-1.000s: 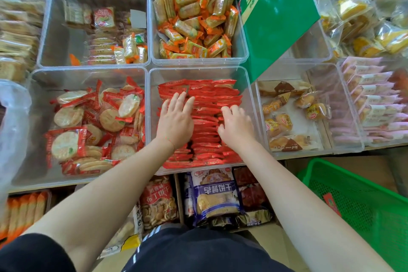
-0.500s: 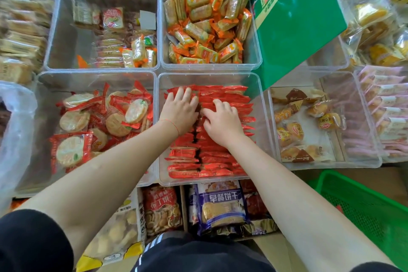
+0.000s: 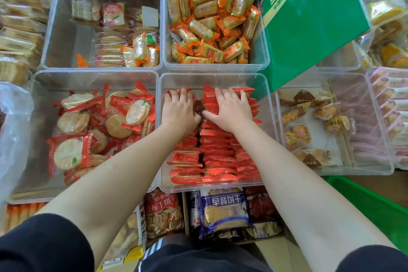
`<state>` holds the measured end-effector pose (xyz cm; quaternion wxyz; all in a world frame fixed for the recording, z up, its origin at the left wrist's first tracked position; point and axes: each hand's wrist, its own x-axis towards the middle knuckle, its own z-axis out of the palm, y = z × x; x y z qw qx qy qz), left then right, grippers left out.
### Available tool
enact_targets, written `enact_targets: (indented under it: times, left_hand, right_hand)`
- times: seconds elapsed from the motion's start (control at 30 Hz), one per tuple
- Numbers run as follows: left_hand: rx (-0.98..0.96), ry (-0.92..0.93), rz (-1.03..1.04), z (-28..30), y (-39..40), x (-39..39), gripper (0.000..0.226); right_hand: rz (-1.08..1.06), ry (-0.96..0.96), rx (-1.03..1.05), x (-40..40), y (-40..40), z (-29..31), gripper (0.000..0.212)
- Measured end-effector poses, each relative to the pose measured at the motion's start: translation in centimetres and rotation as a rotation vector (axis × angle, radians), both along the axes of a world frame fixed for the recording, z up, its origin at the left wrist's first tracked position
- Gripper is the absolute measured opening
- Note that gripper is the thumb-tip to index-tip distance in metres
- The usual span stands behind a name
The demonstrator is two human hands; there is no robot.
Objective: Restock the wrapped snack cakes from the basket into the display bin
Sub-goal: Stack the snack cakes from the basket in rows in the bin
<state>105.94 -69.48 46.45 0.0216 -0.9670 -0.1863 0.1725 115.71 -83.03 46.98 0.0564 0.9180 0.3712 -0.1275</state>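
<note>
Both my hands have slid further back along the red rows since half a second ago, now at the far end of the display bin [image 3: 268, 104]. Round-cracker bin [image 3: 37, 86] sits left of it. My left hand [image 3: 180, 109] lies palm down on the left row, fingers nearly straight, holding nothing. My right hand [image 3: 229, 109] presses flat on the right row, fingers spread, holding nothing. Wrapped snack cakes [image 3: 212, 157] fill the bin in two packed rows. Green basket [image 3: 373, 207] sits at lower right, contents out of view.
</note>
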Motion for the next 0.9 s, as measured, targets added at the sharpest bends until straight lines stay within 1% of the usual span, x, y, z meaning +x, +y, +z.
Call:
enact_targets:
  times: [0.07,0.1,0.13,0.17,0.23,0.27,0.3,0.33,0.37,0.4,0.47,0.5,0.53,0.6,0.67,0.77,0.83,0.9]
  left_hand:
    - [0.020,0.045,0.000,0.7,-0.2,0.2,0.076]
    - [0.023,0.049,0.003,1.1,-0.3,0.5,0.074]
    - [0.002,0.013,0.011,1.7,-0.3,0.9,0.068]
    - [-0.042,-0.067,0.024,2.4,-0.4,1.3,0.057]
    - [-0.191,-0.318,0.052,3.1,-0.8,2.1,0.038]
    - [-0.338,-0.412,0.082,3.3,-1.2,2.5,0.036]
    - [-0.497,-0.438,0.125,3.6,-1.8,2.7,0.039]
    - [-0.624,-0.401,0.172,3.6,-2.4,2.8,0.046]
    - [-0.661,-0.358,0.195,3.4,-2.8,2.7,0.052]
    - [-0.596,-0.344,0.185,2.9,-3.0,2.4,0.057]
    - [-0.346,-0.339,0.128,1.6,-2.6,1.0,0.060]
    - [-0.292,-0.331,0.155,1.0,-2.0,0.1,0.060]
    - [-0.300,-0.312,0.206,0.6,-1.5,-0.6,0.060]
    - [-0.390,-0.237,0.264,-0.3,-1.2,-1.5,0.063]
    - [-0.372,-0.177,0.208,-1.0,-1.6,-1.7,0.063]
    - [-0.369,-0.154,0.185,-1.5,-1.7,-1.5,0.062]
    - [-0.362,-0.155,0.184,-1.8,-1.5,-1.7,0.062]
    - [-0.354,-0.153,0.184,-2.0,-1.4,-1.7,0.061]
  right_hand:
    - [-0.035,-0.038,-0.046,0.7,-0.6,0.2,0.100]
    - [-0.036,-0.041,-0.051,0.9,-0.7,0.3,0.102]
    - [-0.039,-0.026,-0.042,1.0,-0.7,0.4,0.102]
    - [-0.048,0.006,-0.022,1.0,-0.7,0.4,0.099]
    - [-0.068,0.065,0.059,0.4,-0.9,0.4,0.091]
    - [-0.092,0.087,0.127,-0.1,-1.1,0.4,0.084]
    - [-0.129,0.115,0.199,-0.7,-1.4,0.3,0.075]
    - [-0.170,0.144,0.251,-1.4,-1.7,0.2,0.068]
    - [-0.203,0.162,0.273,-2.1,-1.9,0.0,0.064]
    - [-0.224,0.168,0.275,-2.7,-2.0,-0.3,0.064]
    - [-0.246,0.168,0.259,-3.6,-1.9,-0.8,0.066]
    - [-0.256,0.167,0.252,-3.9,-1.6,-1.1,0.068]
    - [-0.263,0.164,0.243,-4.2,-1.3,-1.3,0.070]
    - [-0.262,0.162,0.221,-5.0,-0.4,-1.7,0.073]
    - [-0.208,0.149,0.200,-5.7,0.4,-2.1,0.069]
    - [-0.068,0.152,0.218,-5.9,0.5,-2.6,0.063]
    - [0.009,0.154,0.231,-5.2,-0.1,-2.5,0.063]
    - [-0.003,0.122,0.260,-4.5,-0.5,-2.3,0.065]
